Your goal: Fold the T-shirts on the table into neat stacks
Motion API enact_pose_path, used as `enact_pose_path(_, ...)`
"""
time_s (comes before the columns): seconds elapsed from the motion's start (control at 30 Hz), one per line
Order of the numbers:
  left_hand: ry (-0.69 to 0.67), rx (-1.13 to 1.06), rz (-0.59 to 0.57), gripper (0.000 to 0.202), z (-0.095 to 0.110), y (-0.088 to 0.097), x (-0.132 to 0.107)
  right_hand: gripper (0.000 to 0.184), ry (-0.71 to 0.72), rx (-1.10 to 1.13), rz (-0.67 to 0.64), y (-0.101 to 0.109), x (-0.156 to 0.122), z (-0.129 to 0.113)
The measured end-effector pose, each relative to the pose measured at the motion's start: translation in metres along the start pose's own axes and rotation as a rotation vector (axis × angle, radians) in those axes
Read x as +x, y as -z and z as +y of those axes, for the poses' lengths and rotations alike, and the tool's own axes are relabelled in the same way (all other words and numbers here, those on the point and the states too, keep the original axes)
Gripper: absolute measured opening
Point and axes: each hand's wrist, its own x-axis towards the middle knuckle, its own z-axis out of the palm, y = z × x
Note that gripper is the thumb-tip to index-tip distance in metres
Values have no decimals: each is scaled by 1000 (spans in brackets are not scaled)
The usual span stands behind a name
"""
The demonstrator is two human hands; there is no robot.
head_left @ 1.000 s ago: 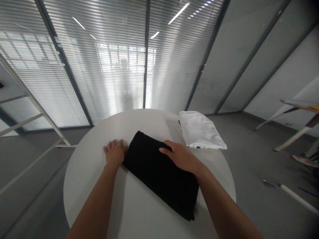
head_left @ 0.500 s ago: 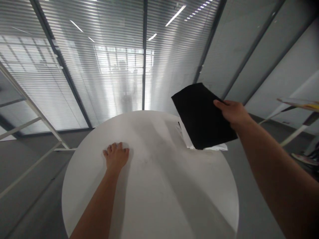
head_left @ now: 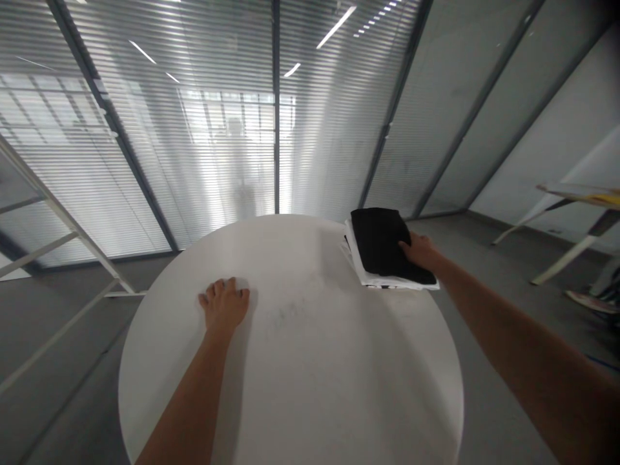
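Observation:
A folded black cloth [head_left: 382,244] lies on a stack of folded white cloths [head_left: 387,281] at the far right edge of the round white table [head_left: 300,368]. My right hand [head_left: 420,250] grips the black cloth by its right side, with the thumb on top and the other fingers mostly hidden. To the left, my left hand [head_left: 224,303] rests palm down on the table with its fingers spread, holding nothing.
A white metal frame [head_left: 72,223] stands on the floor at the left. Glass panels with blinds [head_left: 217,161] rise behind the table. Another table [head_left: 581,194] with pale legs is at the right. Faint grey smudges mark the tabletop.
My right hand has lowered the black cloth from the air above the stack down onto it. My left hand has stayed in place on the table.

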Motion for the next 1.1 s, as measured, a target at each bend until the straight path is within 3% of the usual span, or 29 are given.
enact_pose_path(0.1,-5,1,-1,47,0,1,0,51,-13,-5,113,21,-11,-22)
enact_pose_path(0.17,-8,-3,0,47,0,1,0,49,136,55,214,35,-32,-47)
enact_pose_path(0.27,-9,-4,-7,48,1,1,0,44,415,209,224,46,-77,-90)
enact_pose_path(0.37,-8,10,-10,49,0,0,1,49,531,282,93,30,-123,-127)
enact_pose_path(0.5,-23,35,-57,53,0,0,0,62,482,103,-106,-24,-161,-156)
enact_pose_path(0.6,-64,25,-131,60,8,-1,-9,63,460,10,-200,-57,-169,-163)
enact_pose_path(0.67,-177,-12,-176,66,18,-3,-20,64,467,6,-204,-67,-169,-162)
enact_pose_path(0.8,-382,-42,-241,76,34,-8,-36,63,477,28,-188,-69,-167,-159)
enact_pose_path(1.1,-381,-41,-253,79,33,-11,-35,63,474,4,-189,-69,-167,-159)
